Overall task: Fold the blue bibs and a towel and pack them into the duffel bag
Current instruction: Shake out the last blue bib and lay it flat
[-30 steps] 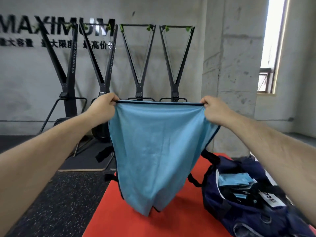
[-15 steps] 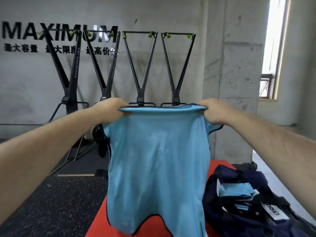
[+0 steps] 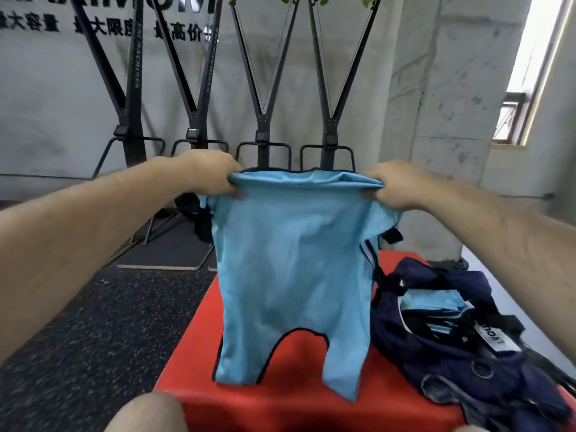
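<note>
Head view. Left hand point(image 3: 208, 173) and right hand point(image 3: 393, 184) each grip a top corner of a light blue bib point(image 3: 293, 269), fingers curled round the bunched upper edge. The bib is thin, smooth fabric with narrow dark piping; it hangs in front of the person over a red padded block point(image 3: 299, 403), and its lower hem has an arched cut-out. The lower ends look to touch the block, not certain. Right of it, on the block, lies an open navy duffel bag point(image 3: 461, 347), soft and crumpled, with folded light blue fabric point(image 3: 433, 299) inside. Behind: black V-shaped machine frames point(image 3: 265, 88), concrete pillar point(image 3: 436, 120), speckled rubber floor point(image 3: 93, 322).
</note>
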Tool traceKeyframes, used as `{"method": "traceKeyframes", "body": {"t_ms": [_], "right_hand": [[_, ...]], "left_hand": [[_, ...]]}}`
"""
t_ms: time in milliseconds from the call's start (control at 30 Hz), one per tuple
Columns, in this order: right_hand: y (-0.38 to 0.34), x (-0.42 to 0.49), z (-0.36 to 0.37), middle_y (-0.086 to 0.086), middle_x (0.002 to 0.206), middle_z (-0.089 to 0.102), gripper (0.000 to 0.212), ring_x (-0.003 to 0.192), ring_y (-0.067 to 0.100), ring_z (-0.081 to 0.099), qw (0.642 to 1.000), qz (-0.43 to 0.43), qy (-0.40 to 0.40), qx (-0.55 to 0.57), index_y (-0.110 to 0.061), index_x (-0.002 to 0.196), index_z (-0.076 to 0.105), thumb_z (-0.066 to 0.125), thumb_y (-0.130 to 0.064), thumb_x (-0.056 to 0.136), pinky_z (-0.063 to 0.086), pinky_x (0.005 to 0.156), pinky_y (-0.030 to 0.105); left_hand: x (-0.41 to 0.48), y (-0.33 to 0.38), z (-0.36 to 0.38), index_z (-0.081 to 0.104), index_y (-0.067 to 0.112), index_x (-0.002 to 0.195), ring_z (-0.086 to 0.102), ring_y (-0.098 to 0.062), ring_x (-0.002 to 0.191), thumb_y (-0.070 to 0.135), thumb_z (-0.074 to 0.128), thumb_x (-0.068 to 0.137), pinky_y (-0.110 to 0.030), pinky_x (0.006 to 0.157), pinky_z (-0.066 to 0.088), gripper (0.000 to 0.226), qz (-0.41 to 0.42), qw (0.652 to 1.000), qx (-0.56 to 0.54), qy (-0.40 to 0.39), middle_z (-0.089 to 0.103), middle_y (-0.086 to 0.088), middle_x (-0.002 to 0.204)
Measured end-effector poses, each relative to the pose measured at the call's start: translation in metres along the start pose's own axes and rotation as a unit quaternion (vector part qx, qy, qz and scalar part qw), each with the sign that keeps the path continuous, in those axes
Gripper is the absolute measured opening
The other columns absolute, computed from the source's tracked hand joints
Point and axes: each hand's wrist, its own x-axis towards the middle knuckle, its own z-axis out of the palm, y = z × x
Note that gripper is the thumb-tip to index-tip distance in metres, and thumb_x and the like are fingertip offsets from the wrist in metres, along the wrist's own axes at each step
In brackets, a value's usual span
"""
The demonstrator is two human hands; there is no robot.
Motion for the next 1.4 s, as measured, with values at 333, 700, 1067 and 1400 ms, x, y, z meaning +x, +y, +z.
{"method": "traceKeyframes", "body": {"t_ms": [333,700,1067,1400], "right_hand": [[-0.016,-0.003,0.033,0.011,0.102,0.068,0.026,0.088,0.027,0.061,0.973,0.068,0.017,0.219,-0.009,0.107,0.065,0.046,-0.005,0.090,0.045,0.068,0.032],[-0.016,-0.016,0.043,0.000,0.089,0.050,0.029,0.091,0.028,0.054,0.997,-0.017,-0.012,0.072,-0.021,0.088,0.052,0.047,0.006,0.078,0.040,0.064,0.034],[-0.026,-0.037,0.031,-0.007,0.069,0.056,0.036,0.066,0.010,0.051,0.940,0.010,-0.032,0.339,-0.015,0.074,0.061,0.064,-0.045,0.093,0.035,0.057,0.023],[-0.010,-0.004,0.071,-0.007,0.086,0.064,0.044,0.081,0.014,0.061,0.992,-0.027,-0.070,0.102,-0.026,0.093,0.060,0.083,-0.054,0.068,0.052,0.073,0.036]], "left_hand": [[-0.006,-0.007,0.035,0.057,0.016,0.091,0.053,-0.019,0.058,-0.001,0.043,0.094,-0.027,0.045,0.038,0.022,-0.037,0.974,-0.217,0.049,0.057,-0.005,0.078],[-0.013,-0.014,0.045,0.053,0.021,0.090,0.054,-0.017,0.078,0.055,0.081,0.072,-0.032,0.064,0.041,0.048,0.033,0.991,-0.129,0.023,0.058,0.004,0.086],[-0.036,-0.026,0.046,0.063,0.029,0.096,0.063,-0.014,0.088,0.089,0.054,0.069,-0.039,0.081,0.052,0.067,0.028,0.986,-0.166,0.009,0.067,0.009,0.092],[-0.003,-0.015,0.084,0.049,0.026,0.099,0.052,-0.020,0.085,0.078,0.071,0.063,-0.033,0.072,0.042,0.067,0.026,0.998,-0.043,-0.030,0.059,0.007,0.097]]}}
